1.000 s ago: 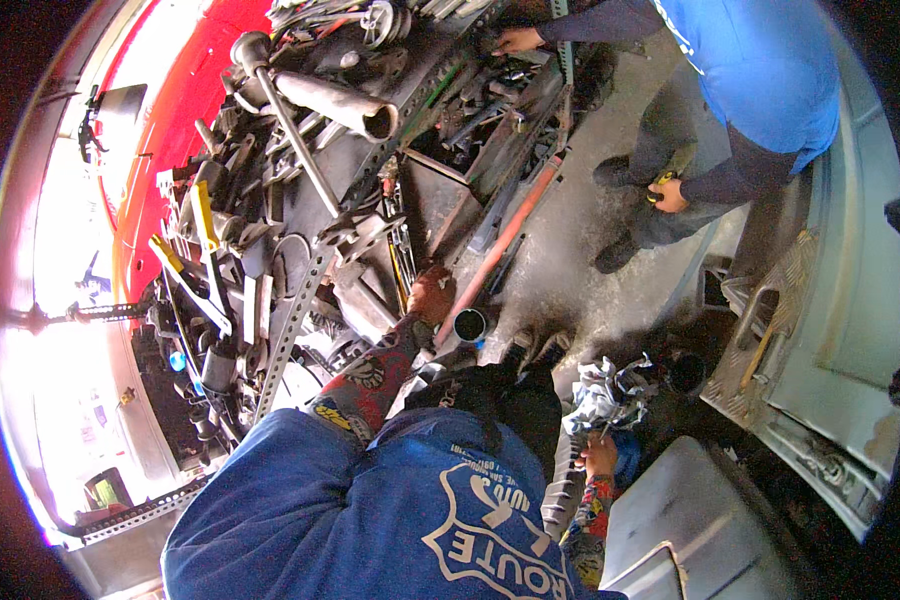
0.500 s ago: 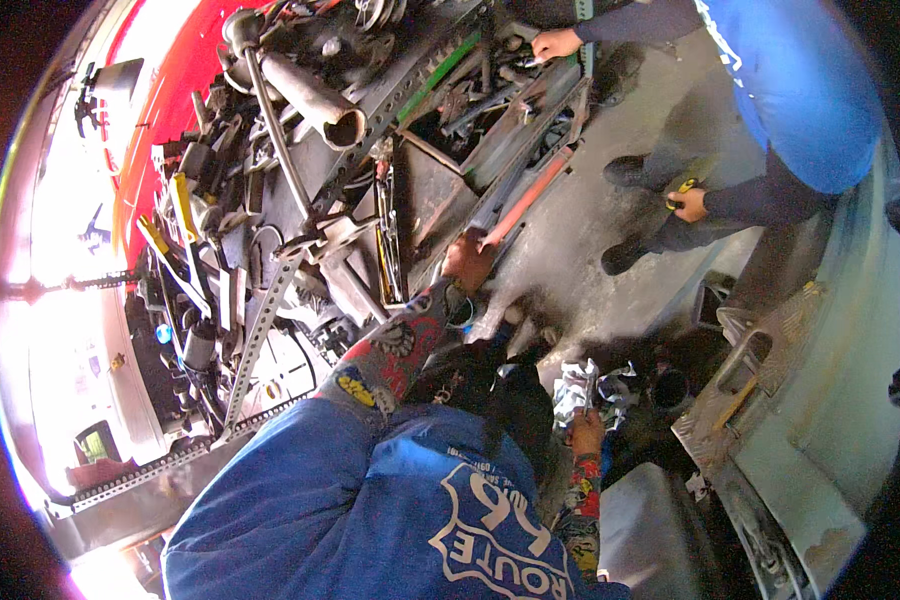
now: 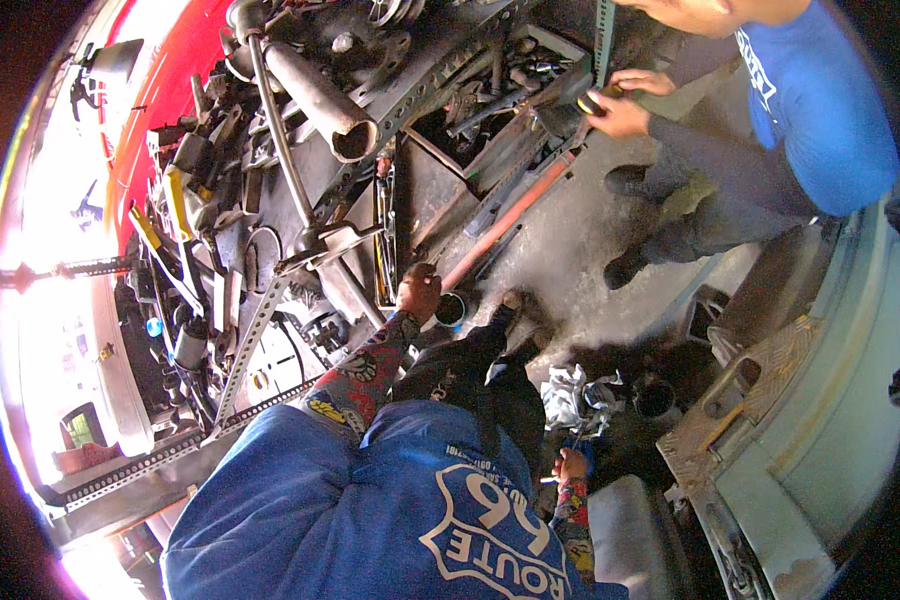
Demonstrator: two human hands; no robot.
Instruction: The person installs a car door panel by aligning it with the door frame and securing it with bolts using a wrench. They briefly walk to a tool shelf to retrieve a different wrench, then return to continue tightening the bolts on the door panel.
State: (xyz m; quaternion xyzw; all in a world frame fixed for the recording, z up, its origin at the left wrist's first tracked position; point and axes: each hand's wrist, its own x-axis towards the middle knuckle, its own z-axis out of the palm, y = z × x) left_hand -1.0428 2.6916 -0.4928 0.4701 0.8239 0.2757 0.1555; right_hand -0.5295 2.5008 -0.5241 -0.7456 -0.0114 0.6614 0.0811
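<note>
My left hand (image 3: 420, 292) is closed beside the lower end of a long red bar (image 3: 510, 220). Whatever its curled fingers hold is hidden. A dark round container (image 3: 451, 309) with a light rim is just to its right. Lower down, my right hand (image 3: 570, 465) grips a slender shiny metal tool (image 3: 576, 440), whose exact kind I cannot make out. Crumpled whitish rags or paper (image 3: 577, 398) lie just beyond that hand.
Metal parts, a wide pipe (image 3: 330, 115) and yellow-handled tools (image 3: 177, 203) crowd the rack at left. A co-worker (image 3: 820, 120) stands far right, holding a small yellow-and-black object (image 3: 597, 99). A light-coloured vehicle panel (image 3: 830, 400) borders the right side.
My left hand has moved left and slightly down, off the red bar's end. My right hand has drawn back from the rags with the tool. The co-worker has leaned in, raising the yellow-and-black object.
</note>
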